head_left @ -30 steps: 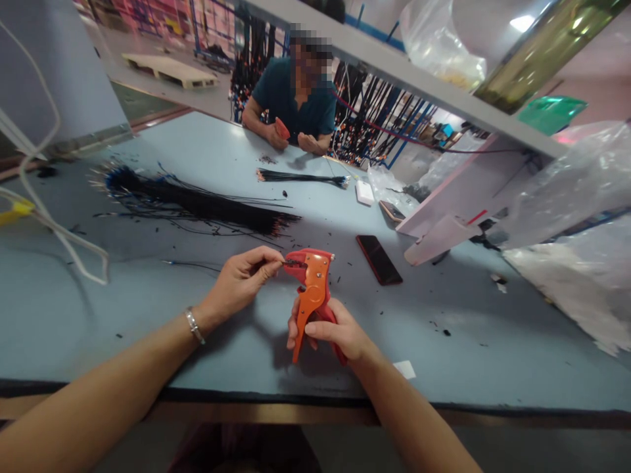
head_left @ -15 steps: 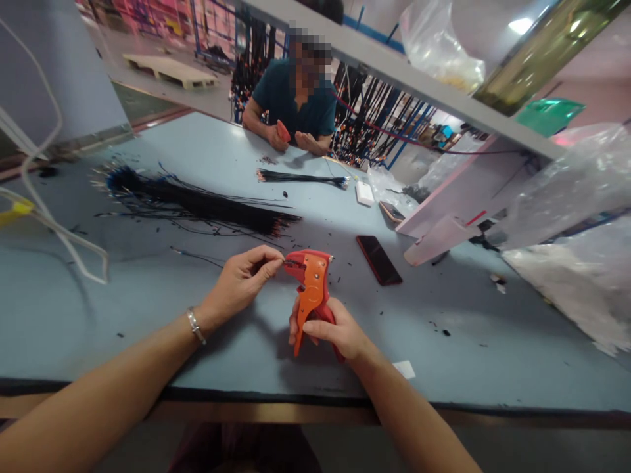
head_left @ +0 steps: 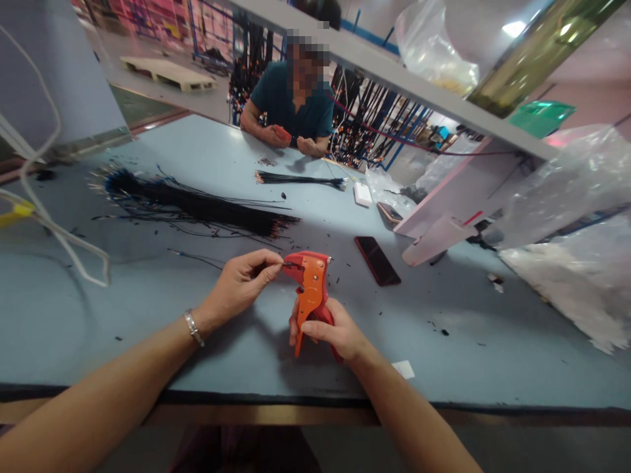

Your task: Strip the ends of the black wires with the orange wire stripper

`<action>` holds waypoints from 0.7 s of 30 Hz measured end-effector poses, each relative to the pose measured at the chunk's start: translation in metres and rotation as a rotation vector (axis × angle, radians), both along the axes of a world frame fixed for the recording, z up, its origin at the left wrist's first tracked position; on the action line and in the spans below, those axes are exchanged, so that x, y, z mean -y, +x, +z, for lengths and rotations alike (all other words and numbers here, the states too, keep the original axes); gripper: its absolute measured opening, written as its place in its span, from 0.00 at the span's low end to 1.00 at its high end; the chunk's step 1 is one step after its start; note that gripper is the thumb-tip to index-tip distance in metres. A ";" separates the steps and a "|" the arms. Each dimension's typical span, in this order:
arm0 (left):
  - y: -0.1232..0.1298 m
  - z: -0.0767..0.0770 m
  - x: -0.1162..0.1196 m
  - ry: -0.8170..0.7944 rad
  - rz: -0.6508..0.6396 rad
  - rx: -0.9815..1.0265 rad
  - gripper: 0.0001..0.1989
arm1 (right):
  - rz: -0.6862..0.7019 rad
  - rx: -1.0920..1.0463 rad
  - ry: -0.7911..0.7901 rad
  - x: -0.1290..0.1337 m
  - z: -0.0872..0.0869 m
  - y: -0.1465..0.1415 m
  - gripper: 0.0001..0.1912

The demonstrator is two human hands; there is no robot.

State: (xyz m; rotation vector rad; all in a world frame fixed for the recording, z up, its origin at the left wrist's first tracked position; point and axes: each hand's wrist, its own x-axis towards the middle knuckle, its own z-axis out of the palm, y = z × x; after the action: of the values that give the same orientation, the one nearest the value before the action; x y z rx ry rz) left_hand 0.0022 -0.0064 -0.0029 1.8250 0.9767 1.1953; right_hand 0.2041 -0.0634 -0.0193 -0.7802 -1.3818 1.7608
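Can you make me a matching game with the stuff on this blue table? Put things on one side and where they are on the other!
Things:
1. orange plastic wire stripper
2. big bundle of thin black wires
3. dark flat phone
4. small white square box

Places:
A. lying on the table right of the stripper
B. far side, beside the smaller wire bundle
C. gripped in the right hand
D. spread on the table beyond the left hand

Pairs: 1-C, 2-D, 3-A, 4-B
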 end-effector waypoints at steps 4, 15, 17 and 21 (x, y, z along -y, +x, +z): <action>0.000 0.001 -0.001 0.004 0.009 -0.020 0.10 | -0.009 0.019 0.004 0.000 0.000 0.000 0.17; 0.000 0.002 -0.002 0.004 0.032 -0.026 0.11 | -0.038 0.035 -0.025 0.001 -0.005 -0.002 0.18; 0.000 0.002 -0.002 0.004 0.035 -0.027 0.11 | -0.031 0.032 -0.019 0.000 -0.004 -0.002 0.18; 0.000 0.001 -0.003 0.006 0.030 -0.040 0.11 | -0.001 0.040 -0.012 -0.002 -0.003 0.000 0.18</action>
State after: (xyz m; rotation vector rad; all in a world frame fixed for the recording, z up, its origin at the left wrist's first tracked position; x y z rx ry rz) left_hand 0.0025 -0.0037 -0.0017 1.8509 1.0274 1.1856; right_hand 0.2039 -0.0613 -0.0225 -0.8262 -1.3982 1.7631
